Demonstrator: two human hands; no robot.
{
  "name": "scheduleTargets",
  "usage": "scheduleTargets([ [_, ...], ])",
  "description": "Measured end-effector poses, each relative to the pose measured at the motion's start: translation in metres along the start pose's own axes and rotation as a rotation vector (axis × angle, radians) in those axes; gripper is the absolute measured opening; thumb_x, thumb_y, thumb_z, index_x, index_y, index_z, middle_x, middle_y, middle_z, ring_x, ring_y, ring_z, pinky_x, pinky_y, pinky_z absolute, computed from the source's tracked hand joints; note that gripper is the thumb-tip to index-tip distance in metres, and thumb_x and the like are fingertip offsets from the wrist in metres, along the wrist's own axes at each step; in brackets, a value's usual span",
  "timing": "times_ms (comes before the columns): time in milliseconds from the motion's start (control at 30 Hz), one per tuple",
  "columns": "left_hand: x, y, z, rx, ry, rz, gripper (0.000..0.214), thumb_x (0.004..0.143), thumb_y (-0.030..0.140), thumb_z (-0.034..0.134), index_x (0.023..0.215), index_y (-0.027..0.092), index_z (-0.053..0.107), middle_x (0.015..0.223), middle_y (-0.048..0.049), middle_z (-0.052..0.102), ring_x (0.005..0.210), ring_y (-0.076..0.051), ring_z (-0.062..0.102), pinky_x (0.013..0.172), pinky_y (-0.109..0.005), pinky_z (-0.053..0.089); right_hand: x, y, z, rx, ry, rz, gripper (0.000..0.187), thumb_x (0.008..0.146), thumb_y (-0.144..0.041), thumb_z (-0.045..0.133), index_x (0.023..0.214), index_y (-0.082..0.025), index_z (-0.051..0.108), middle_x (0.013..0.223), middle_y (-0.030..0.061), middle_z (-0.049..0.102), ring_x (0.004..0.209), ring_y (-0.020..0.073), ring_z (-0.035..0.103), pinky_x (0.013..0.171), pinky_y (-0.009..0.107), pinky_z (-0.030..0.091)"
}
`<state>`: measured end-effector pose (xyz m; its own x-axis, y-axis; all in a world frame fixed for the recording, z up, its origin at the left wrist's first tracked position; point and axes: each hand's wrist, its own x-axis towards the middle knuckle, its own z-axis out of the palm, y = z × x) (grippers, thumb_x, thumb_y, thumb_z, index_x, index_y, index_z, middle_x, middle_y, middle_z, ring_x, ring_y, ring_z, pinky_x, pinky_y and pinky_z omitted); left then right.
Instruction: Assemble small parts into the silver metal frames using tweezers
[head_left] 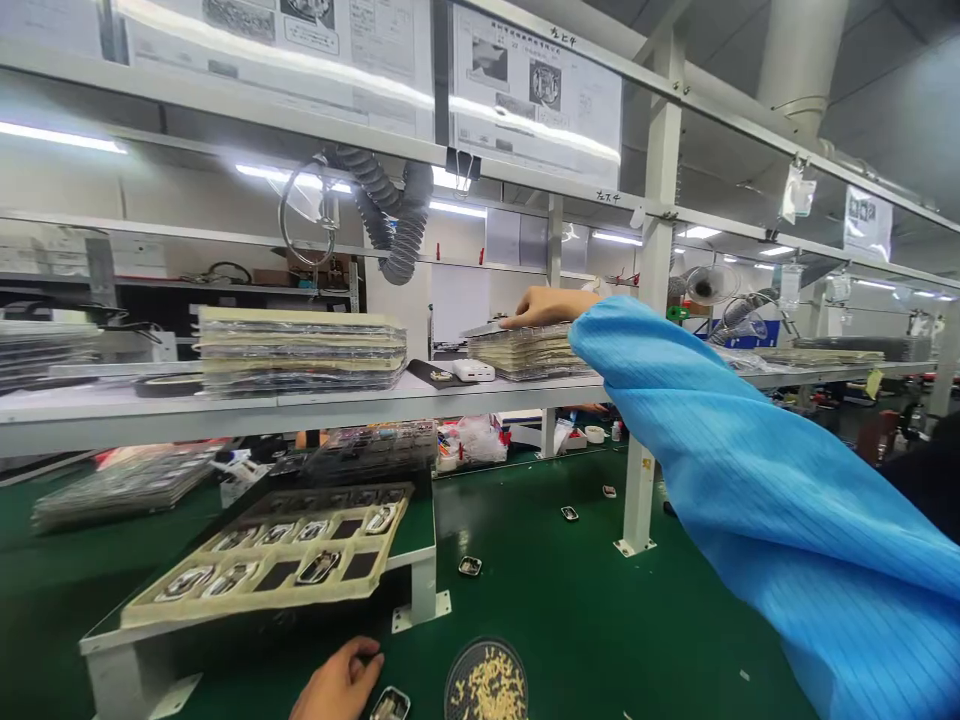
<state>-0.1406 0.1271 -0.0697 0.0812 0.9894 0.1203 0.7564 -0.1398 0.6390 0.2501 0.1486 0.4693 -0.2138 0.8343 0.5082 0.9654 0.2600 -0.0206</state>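
Observation:
My right hand (pixel 553 305), in a blue sleeve (pixel 750 440), is stretched up to the shelf. Its fingers are closed over the edge of the top tray on a stack of trays (pixel 529 350); the far fingers are partly hidden. Low in the view, my left hand (pixel 339 682) is over the green table with thumb and fingers slightly apart, holding nothing visible. Just right of it lies a small metal-rimmed case part (pixel 391 704). A round dark dish (pixel 452 690) with many small cream-coloured pieces (pixel 491 688) stands further right.
A cream tray (pixel 300 592) with case parts in several pockets rests on a raised stand (pixel 424 590) at left. Another tray stack (pixel 300 350) and a white box (pixel 474 371) sit on the shelf (pixel 360 408). A post (pixel 639 495) rises from the table. Loose case parts (pixel 470 566) lie nearby.

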Motion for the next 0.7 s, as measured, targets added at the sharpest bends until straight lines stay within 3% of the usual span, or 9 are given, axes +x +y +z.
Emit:
scheduleTargets([
  [333,-0.009,0.013,-0.007,0.008,-0.028,-0.025,0.04,0.088,0.048,0.047,0.104,0.019,0.07,0.074,-0.0034,0.067,0.075,-0.025,0.067,0.064,-0.028,0.044,0.002,0.023,0.016,-0.117,0.067,0.035,0.062,0.076,-0.077,0.064,0.093,-0.018,0.077,0.101,0.0168,0.074,0.095,0.034,0.067,0.082,0.043,0.049],
  [567,-0.009,0.012,-0.006,0.009,-0.02,-0.039,0.043,0.087,0.05,0.046,0.105,0.019,0.07,0.073,-0.0029,0.066,0.073,-0.023,0.067,0.063,-0.028,0.045,-0.007,0.027,0.024,-0.072,0.063,0.011,0.058,0.079,-0.073,0.064,0.09,-0.018,0.078,0.094,0.0156,0.075,0.09,0.0308,0.067,0.079,0.04,0.049],
  [700,-0.008,0.011,-0.006,-0.008,-0.018,-0.045,0.042,0.086,0.05,0.048,0.103,0.019,0.071,0.072,-0.0029,0.066,0.074,-0.023,0.068,0.063,-0.028,0.046,-0.009,0.045,0.02,-0.016,0.132,0.017,0.067,0.084,-0.078,0.052,0.102,-0.019,0.076,0.099,0.0122,0.075,0.091,0.0273,0.067,0.079,0.035,0.048],
])
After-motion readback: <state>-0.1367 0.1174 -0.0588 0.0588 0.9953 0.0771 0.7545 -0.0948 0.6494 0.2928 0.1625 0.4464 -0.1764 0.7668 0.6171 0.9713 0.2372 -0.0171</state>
